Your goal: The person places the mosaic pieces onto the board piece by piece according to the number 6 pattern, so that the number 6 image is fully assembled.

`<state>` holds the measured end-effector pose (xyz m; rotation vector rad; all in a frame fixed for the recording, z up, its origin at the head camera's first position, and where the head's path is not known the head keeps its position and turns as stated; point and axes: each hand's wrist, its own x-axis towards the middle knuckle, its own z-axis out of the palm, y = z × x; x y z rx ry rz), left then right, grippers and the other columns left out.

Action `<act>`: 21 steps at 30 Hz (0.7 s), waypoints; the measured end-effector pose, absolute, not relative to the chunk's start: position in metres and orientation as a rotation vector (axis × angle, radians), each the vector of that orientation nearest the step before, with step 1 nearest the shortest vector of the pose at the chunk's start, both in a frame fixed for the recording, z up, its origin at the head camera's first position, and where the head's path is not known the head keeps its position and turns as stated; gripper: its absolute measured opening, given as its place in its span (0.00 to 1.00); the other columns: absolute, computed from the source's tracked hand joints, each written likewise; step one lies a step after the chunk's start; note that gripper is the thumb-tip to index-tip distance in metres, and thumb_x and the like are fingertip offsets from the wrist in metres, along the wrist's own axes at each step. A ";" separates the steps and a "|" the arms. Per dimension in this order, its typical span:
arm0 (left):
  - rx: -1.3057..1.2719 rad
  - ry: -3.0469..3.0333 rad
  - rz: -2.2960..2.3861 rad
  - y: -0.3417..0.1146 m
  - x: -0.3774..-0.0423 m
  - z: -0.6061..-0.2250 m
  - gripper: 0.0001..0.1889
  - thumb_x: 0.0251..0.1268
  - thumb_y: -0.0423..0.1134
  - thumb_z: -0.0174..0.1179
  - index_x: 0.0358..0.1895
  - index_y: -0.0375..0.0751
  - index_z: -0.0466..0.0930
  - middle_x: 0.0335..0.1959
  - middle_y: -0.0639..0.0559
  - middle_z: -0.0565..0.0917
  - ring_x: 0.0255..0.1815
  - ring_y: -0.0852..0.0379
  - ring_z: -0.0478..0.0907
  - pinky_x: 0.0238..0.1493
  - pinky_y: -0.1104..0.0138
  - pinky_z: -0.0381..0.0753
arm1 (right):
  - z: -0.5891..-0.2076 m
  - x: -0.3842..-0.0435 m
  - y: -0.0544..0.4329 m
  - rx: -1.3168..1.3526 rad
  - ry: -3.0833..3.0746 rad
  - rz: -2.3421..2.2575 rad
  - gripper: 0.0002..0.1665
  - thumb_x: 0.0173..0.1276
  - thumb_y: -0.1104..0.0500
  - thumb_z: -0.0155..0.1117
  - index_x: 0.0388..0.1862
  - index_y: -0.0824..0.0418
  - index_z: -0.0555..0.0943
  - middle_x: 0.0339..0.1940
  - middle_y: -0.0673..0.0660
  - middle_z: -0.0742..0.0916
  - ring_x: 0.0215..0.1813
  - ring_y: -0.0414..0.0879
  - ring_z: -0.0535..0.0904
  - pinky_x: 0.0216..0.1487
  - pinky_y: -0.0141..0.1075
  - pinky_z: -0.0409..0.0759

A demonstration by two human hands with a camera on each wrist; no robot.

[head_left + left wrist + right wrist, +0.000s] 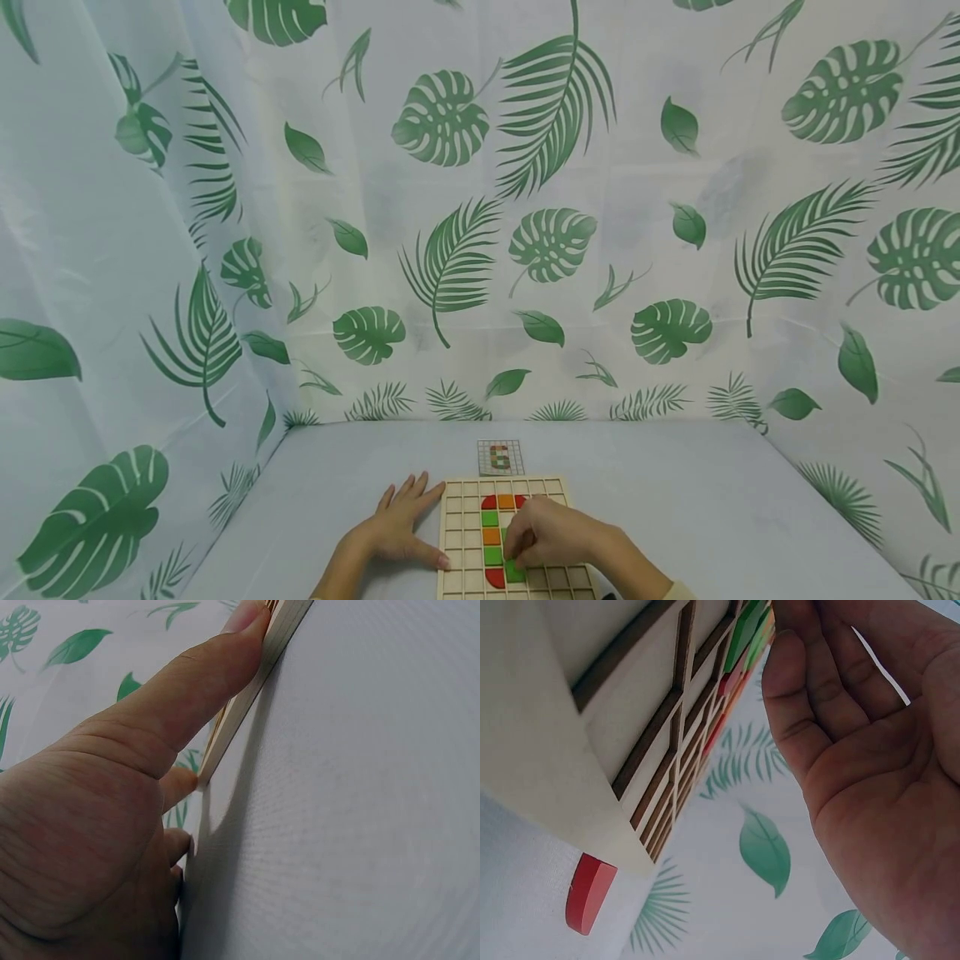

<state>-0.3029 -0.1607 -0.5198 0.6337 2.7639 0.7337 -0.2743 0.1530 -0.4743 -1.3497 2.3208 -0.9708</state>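
Observation:
A wooden grid board [453, 533] lies on the table, holding red, orange and green tiles. My left hand [401, 525] rests at the board's left side, fingers spread, thumb on its edge; the left wrist view shows this thumb [202, 690] against the wooden rim [240, 712]. Over the lower middle of the grid, my right hand [555, 533] pinches a green square tile [514, 572] beside a red rounded tile [495, 577]. Up close in the right wrist view, the curled fingers [795, 697] meet the green tile [742, 634]. The right hand covers part of the tile pattern.
Beyond the board lies a small pattern card [499, 457] with a coloured figure on a grid. A loose red rounded piece [590, 894] lies on the table beside the board in the right wrist view. Leaf-printed cloth [465, 275] hangs behind and at both sides.

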 end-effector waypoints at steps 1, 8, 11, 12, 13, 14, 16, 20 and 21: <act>0.630 2.762 0.735 -0.161 -0.303 -0.520 0.64 0.42 0.73 0.76 0.83 0.51 0.59 0.85 0.34 0.51 0.87 0.33 0.42 0.81 0.31 0.35 | -0.474 -0.274 0.153 -1.351 2.321 -0.970 0.07 0.62 0.69 0.76 0.38 0.60 0.92 0.33 0.48 0.93 0.31 0.27 0.83 0.34 0.26 0.86; 0.630 2.759 0.747 -0.161 -0.303 -0.520 0.64 0.41 0.73 0.77 0.83 0.50 0.59 0.85 0.34 0.51 0.87 0.33 0.42 0.81 0.31 0.34 | -0.475 -0.273 0.152 -1.279 2.325 -0.970 0.07 0.61 0.68 0.77 0.35 0.58 0.92 0.31 0.46 0.92 0.29 0.26 0.80 0.33 0.26 0.85; 0.630 2.757 0.754 -0.161 -0.303 -0.522 0.64 0.41 0.73 0.77 0.83 0.50 0.59 0.85 0.34 0.51 0.87 0.33 0.42 0.81 0.31 0.34 | -0.474 -0.273 0.152 -1.237 2.324 -0.970 0.06 0.61 0.68 0.77 0.34 0.57 0.92 0.30 0.45 0.92 0.28 0.26 0.79 0.32 0.26 0.84; 0.629 2.755 0.760 -0.161 -0.302 -0.521 0.64 0.41 0.73 0.76 0.83 0.50 0.59 0.85 0.34 0.51 0.87 0.33 0.42 0.81 0.31 0.34 | -0.474 -0.273 0.151 -1.226 2.323 -0.969 0.06 0.61 0.67 0.77 0.34 0.57 0.92 0.30 0.45 0.92 0.28 0.26 0.79 0.32 0.26 0.84; 0.628 2.753 0.769 -0.162 -0.302 -0.521 0.64 0.40 0.74 0.76 0.83 0.50 0.59 0.85 0.34 0.51 0.87 0.33 0.42 0.81 0.31 0.34 | -0.475 -0.272 0.151 -1.215 2.322 -0.969 0.06 0.61 0.67 0.77 0.34 0.57 0.92 0.30 0.45 0.92 0.28 0.26 0.80 0.32 0.26 0.84; 0.627 2.749 0.767 -0.162 -0.303 -0.521 0.65 0.40 0.74 0.76 0.83 0.50 0.59 0.85 0.34 0.50 0.87 0.32 0.41 0.81 0.31 0.33 | -0.475 -0.272 0.151 -1.207 2.322 -0.967 0.06 0.61 0.67 0.78 0.34 0.57 0.92 0.30 0.44 0.91 0.29 0.26 0.80 0.32 0.26 0.84; 0.625 2.746 0.780 -0.162 -0.303 -0.520 0.65 0.40 0.74 0.76 0.83 0.50 0.59 0.85 0.34 0.50 0.87 0.32 0.41 0.81 0.31 0.32 | -0.474 -0.272 0.151 -1.197 2.328 -0.958 0.05 0.61 0.67 0.78 0.33 0.57 0.92 0.30 0.44 0.91 0.29 0.26 0.81 0.33 0.26 0.84; 0.628 2.745 0.780 -0.162 -0.303 -0.521 0.65 0.40 0.74 0.76 0.83 0.50 0.59 0.86 0.34 0.50 0.87 0.32 0.40 0.81 0.31 0.32 | -0.474 -0.271 0.150 -1.159 2.348 -0.934 0.06 0.60 0.66 0.79 0.34 0.57 0.92 0.31 0.42 0.91 0.30 0.27 0.81 0.34 0.26 0.84; 0.630 2.749 0.785 -0.162 -0.303 -0.521 0.64 0.40 0.73 0.77 0.83 0.50 0.59 0.85 0.34 0.50 0.87 0.32 0.41 0.81 0.31 0.33 | -0.473 -0.271 0.149 -1.146 2.351 -0.930 0.06 0.59 0.66 0.79 0.34 0.57 0.92 0.31 0.42 0.90 0.30 0.27 0.81 0.34 0.26 0.84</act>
